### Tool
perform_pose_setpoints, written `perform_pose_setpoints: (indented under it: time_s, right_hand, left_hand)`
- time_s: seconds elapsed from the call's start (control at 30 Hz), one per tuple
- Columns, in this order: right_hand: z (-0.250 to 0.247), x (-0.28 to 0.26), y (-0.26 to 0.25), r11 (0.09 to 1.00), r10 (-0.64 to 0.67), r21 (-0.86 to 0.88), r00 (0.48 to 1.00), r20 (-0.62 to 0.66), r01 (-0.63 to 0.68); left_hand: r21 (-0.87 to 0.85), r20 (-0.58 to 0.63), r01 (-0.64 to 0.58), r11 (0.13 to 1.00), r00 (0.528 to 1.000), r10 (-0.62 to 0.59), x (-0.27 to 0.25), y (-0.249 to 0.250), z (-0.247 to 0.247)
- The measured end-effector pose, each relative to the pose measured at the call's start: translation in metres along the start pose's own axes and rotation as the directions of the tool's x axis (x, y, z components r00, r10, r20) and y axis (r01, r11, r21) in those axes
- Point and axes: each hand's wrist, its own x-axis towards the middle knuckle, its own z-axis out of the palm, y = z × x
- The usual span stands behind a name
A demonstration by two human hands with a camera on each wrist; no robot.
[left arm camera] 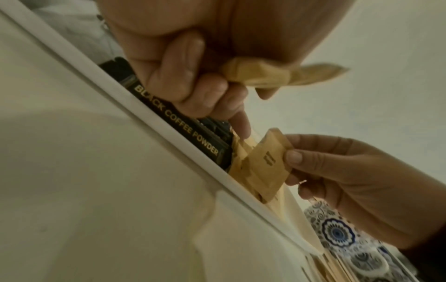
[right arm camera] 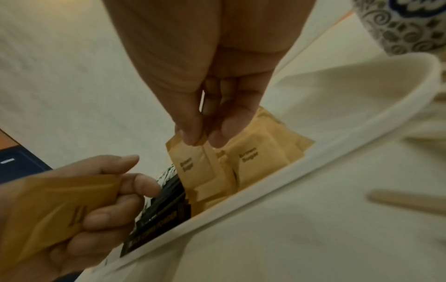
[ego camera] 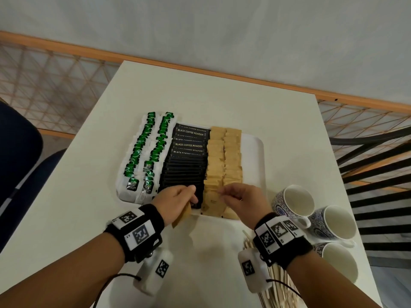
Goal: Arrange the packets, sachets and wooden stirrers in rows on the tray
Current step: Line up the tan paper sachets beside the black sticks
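A white tray (ego camera: 255,152) holds two rows of green tea packets (ego camera: 142,152), a row of black coffee sachets (ego camera: 186,165) and two rows of brown sugar sachets (ego camera: 224,156). At the tray's near edge my left hand (ego camera: 191,192) grips a bunch of brown sugar sachets (left arm camera: 272,74) in its curled fingers, and its index finger points down at the row. My right hand (right arm camera: 202,137) pinches one upright brown sugar sachet (right arm camera: 190,164) by its top edge at the near end of the brown row. Wooden stirrers (ego camera: 280,285) lie on the table under my right wrist.
Three patterned blue-and-white mugs (ego camera: 295,201) lie on their sides to the right of the tray, close to my right hand. The white table (ego camera: 200,94) ends at a wall behind. A dark chair (ego camera: 17,152) stands at the left.
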Motion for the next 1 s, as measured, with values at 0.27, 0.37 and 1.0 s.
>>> perform_pose_setpoints:
  time_s: [0.27,0.37,1.0]
  right_hand:
    - [0.007,-0.001,-0.009,0.974,-0.064,-0.210,0.993,0.098,0.083]
    - [0.005,0.002,-0.011,0.941,-0.136,-0.301,0.987,0.082,0.155]
    - [0.006,0.005,-0.007,0.962,-0.183,-0.218,0.982,-0.051,0.168]
  left_hand:
    - [-0.211,0.019,0.086,0.974,0.996,-0.084,0.000,-0.001,-0.012]
    - [-0.240,0.033,0.102,0.965,0.995,-0.097,-0.002,-0.002,-0.011]
    - [-0.121,-0.026,0.028,0.992,0.999,-0.031,-0.004,0.007,-0.006]
